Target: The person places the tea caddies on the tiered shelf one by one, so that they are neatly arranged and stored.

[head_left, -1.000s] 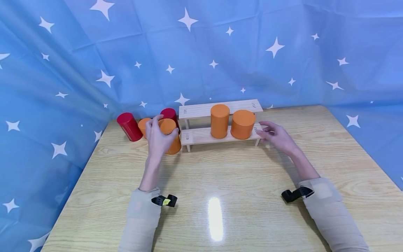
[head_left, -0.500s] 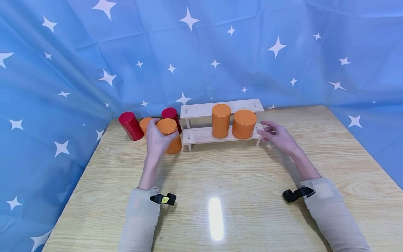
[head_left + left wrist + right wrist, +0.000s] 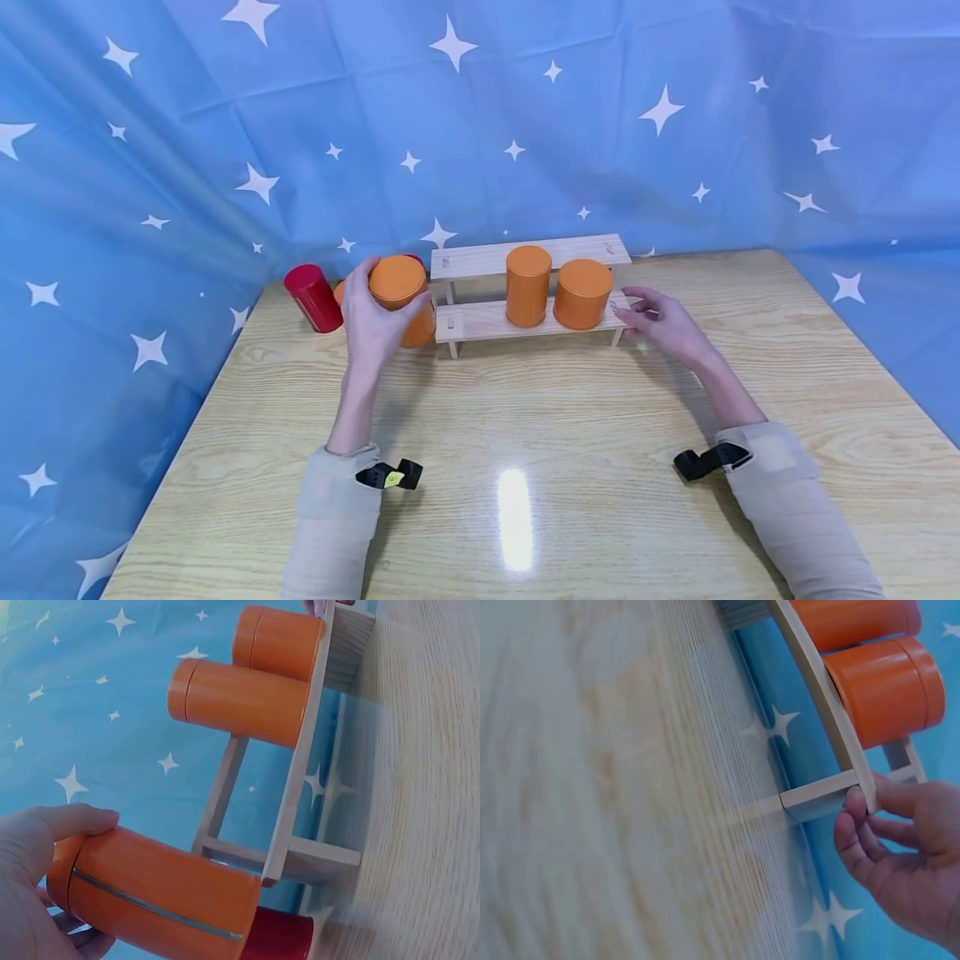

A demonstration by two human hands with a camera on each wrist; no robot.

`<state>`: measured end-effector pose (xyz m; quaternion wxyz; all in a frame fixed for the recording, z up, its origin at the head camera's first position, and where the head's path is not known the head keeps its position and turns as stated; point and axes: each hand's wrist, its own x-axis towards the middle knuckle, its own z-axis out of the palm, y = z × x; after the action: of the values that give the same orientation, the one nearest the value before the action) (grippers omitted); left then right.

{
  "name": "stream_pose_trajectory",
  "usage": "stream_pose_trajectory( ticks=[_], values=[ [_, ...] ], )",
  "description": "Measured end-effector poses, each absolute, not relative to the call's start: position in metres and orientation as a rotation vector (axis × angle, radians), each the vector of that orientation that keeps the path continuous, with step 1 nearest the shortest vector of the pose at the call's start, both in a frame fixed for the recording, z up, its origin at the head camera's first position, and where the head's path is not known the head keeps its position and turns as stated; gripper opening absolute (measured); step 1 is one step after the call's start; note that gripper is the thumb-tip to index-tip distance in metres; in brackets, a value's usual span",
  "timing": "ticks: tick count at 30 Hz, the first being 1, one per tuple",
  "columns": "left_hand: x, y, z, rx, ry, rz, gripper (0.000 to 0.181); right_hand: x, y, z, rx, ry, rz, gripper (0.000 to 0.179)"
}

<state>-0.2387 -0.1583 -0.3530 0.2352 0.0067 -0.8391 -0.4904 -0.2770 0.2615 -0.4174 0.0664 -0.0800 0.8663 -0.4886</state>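
Note:
My left hand (image 3: 369, 323) grips a tall orange canister (image 3: 161, 889) near its lidded top, raised above the table just left of the shelf. A silvery seam runs down the canister's side in the left wrist view. My right hand (image 3: 911, 851) pinches the right end of the lower board of a two-tier wooden shelf (image 3: 480, 323). On that lower board stand a tall orange canister (image 3: 527, 287) and, to its right, a shorter, wider orange canister (image 3: 582, 296).
At the back left a red canister (image 3: 313, 298) stands on the wooden table (image 3: 465, 433). A smaller orange canister (image 3: 339, 292) is mostly hidden behind my left hand. Another red canister (image 3: 279, 935) is largely covered by the held one. A blue star-patterned cloth (image 3: 495, 100) hangs behind.
My left hand has lifted the orange canister up off the table, so it now covers most of the red one behind. My right hand stays at the shelf's end.

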Motion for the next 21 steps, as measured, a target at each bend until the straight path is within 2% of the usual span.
stream_pose_trajectory(
  ticks=[10,21],
  values=[
    [-0.240,-0.143,-0.359,-0.204,-2.199,-1.351,0.075,-0.276,0.260,-0.416,-0.245,2.618,-1.476,0.067],
    [-0.246,-0.124,-0.370,-0.313,-2.221,-1.395,0.081,-0.278,0.262,-0.418,-0.248,2.614,-1.486,0.066]
  ],
)
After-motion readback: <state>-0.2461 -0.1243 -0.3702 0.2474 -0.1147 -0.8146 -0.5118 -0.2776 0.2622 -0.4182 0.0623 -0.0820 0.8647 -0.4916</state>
